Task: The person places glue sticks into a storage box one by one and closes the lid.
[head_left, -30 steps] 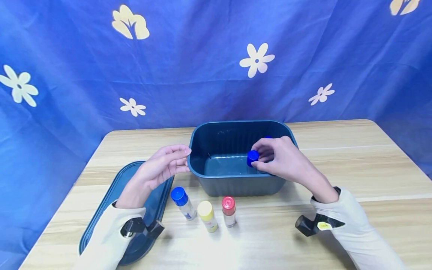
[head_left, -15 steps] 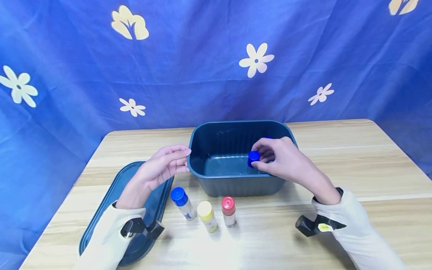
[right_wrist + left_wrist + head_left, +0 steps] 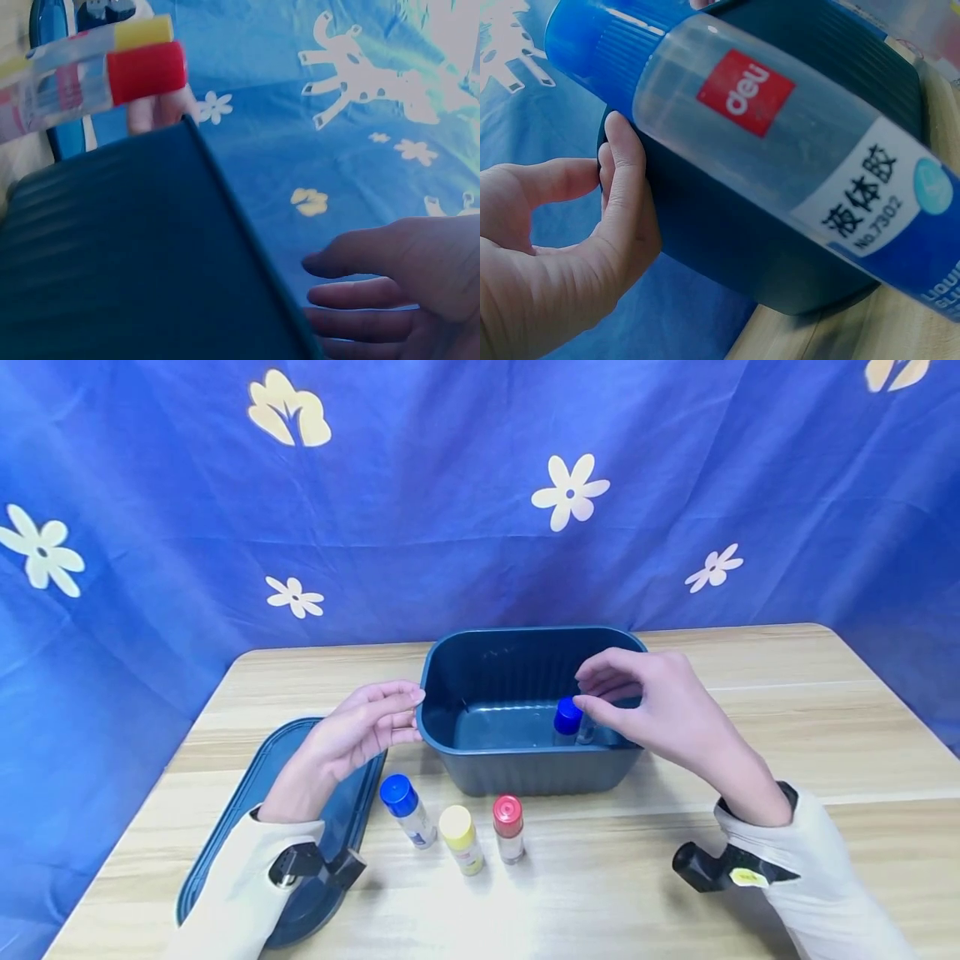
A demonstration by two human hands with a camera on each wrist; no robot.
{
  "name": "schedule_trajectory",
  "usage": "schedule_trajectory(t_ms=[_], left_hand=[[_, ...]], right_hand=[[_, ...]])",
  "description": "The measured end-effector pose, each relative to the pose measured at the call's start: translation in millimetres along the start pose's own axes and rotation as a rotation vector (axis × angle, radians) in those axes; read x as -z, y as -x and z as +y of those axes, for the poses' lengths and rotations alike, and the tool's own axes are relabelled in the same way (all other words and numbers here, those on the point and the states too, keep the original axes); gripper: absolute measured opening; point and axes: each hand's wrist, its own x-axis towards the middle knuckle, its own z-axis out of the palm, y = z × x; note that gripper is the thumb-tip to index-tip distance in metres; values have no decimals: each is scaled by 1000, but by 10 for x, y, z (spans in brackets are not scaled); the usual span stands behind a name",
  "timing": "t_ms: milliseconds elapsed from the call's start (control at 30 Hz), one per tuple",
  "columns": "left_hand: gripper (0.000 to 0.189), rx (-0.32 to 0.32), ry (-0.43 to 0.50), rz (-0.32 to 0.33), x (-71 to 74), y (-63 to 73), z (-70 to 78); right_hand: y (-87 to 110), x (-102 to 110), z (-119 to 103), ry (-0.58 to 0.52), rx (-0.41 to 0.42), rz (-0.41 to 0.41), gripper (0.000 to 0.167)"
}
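The bin (image 3: pixel 536 774) looks like smooth plastic with ribbed walls and a soft sheen. The glue bottle (image 3: pixel 720 142) is clear, glossy plastic. The table (image 3: pixel 750 714) shows smooth wood grain, the curtain (image 3: pixel 420 552) creased, matt cloth

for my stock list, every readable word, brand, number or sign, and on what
"deli": red square on nearer blue-capped bottle
"液体胶": same bottle
"No.7302": same bottle
"LIQUI": same bottle, cut off; line below unclear
Too small or blurred: teal circle there; labels on yellow-capped bottle, red-capped bottle; yellow wrist sticker
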Motion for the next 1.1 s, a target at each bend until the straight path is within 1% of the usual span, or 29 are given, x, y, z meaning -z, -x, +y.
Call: schedule_trajectory(t_ms=[100,200,300,367,467,567,633,700,867,1100], left_hand=[[18,0,3,-1,-6,5,-1],[18,6,-1,4,-15,-1,6],[19,10,2,8,-19,-5,11],[19,7,5,6,-16,-5,12],[20,3,11,3,-6,-1,9],[20,0,15,-5,3,2,10],[19,-2,20,-8,4,4,11],[20,-3,20,-10,2,3,11],[19,-2,10,0,-5,-6,5],[16,7,9,21,-6,-1,-9]], right_hand=[[52,22,-73,-7,58,44,15],[101,28,-148,-46,127,70,15],[141,15,-222,-99,193,80,18],[159,0,-263,-134,217,69,18],[176,-22,-295,-188,206,-8,17],[182,-57,-305,-262,161,-132,14],[182,-99,-306,-293,149,-203,16],[178,-155,-302,-319,157,-256,21],[179,-298,-296,-313,185,-331,28],[191,-467,-301,-258,182,-393,31]])
